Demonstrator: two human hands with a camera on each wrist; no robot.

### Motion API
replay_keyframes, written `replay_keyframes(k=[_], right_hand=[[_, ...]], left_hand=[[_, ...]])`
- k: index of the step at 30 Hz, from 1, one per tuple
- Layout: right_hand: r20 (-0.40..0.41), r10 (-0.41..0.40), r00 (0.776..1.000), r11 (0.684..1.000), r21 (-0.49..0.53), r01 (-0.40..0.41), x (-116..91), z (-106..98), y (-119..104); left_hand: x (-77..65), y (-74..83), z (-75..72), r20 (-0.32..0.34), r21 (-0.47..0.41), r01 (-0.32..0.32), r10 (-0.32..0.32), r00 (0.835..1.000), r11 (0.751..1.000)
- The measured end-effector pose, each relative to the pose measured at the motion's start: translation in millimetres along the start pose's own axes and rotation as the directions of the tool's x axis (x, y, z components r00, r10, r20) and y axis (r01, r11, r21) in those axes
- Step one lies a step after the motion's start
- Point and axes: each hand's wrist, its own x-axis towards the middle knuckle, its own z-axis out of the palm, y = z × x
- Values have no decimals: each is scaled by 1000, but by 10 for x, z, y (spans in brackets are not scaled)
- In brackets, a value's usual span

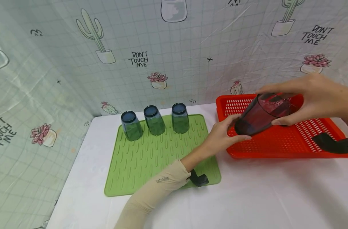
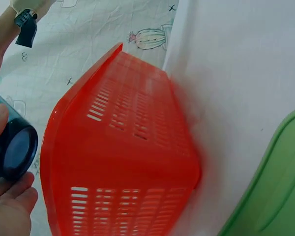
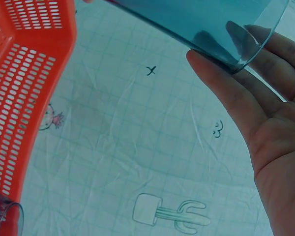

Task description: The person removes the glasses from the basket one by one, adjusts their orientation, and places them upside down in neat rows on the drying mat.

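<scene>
A tinted blue drinking glass (image 1: 255,117) is tilted in the air over the red basket (image 1: 288,155), held between both hands. My left hand (image 1: 219,133) grips its base end with thumb and fingers. My right hand (image 1: 314,95) holds the wide rim end, thumb on the near side and fingers on the far side. In the left wrist view, the thick base of the glass (image 2: 19,150) shows between the left thumb and fingers. The right wrist view shows the clear wall of the glass (image 3: 201,22) against the right fingers.
Three blue glasses (image 1: 132,127) (image 1: 155,122) (image 1: 180,120) stand base up along the back of a green ribbed mat (image 1: 162,156), left of the basket. Another glass (image 3: 2,216) shows inside the basket in the right wrist view. A patterned sheet (image 1: 185,47) hangs behind the white table.
</scene>
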Motion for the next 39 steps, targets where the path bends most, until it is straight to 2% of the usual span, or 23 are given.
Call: replay_keyframes(k=[5,10,16,20,23,26,28,30,32,35,37,39], right_hand=[[-7,13,1000,1000,28,-13,-58,9,18],[5,87,996,995,53,-87,-112,5,0],[45,204,978,969,130,-208,-201,26,-49],[70,207,976,958,186,-216,-228,75,-56],[86,183,979,956,215,-198,-232,105,-64],[103,176,979,961,196,-194,-223,115,-84],[120,177,977,970,148,-194,-199,116,-104],[147,184,972,976,89,-198,-165,117,-128],[176,185,967,979,49,-197,-120,121,-155],[207,177,962,983,19,-185,-56,136,-196],[225,171,959,984,14,-179,-27,160,-218],[242,159,957,986,-1,-164,-3,197,-237]], left_hand=[[-22,-22,25,-18,-73,-23,21,1000,997],[-49,-41,7,-105,-185,-89,70,992,979],[-81,-39,-34,-263,-267,-237,166,950,934],[-97,-38,-57,-332,-296,-275,171,928,915],[-107,-32,-77,-359,-292,-284,171,918,913],[-112,-2,-115,-382,-241,-304,198,903,922],[-112,25,-152,-391,-174,-328,240,889,929],[-112,54,-194,-384,-87,-359,301,873,929],[-111,79,-240,-362,38,-390,377,853,920],[-112,100,-299,-304,222,-432,483,821,874],[-115,104,-329,-257,336,-451,541,801,827],[-121,104,-349,-205,403,-472,580,789,784]])
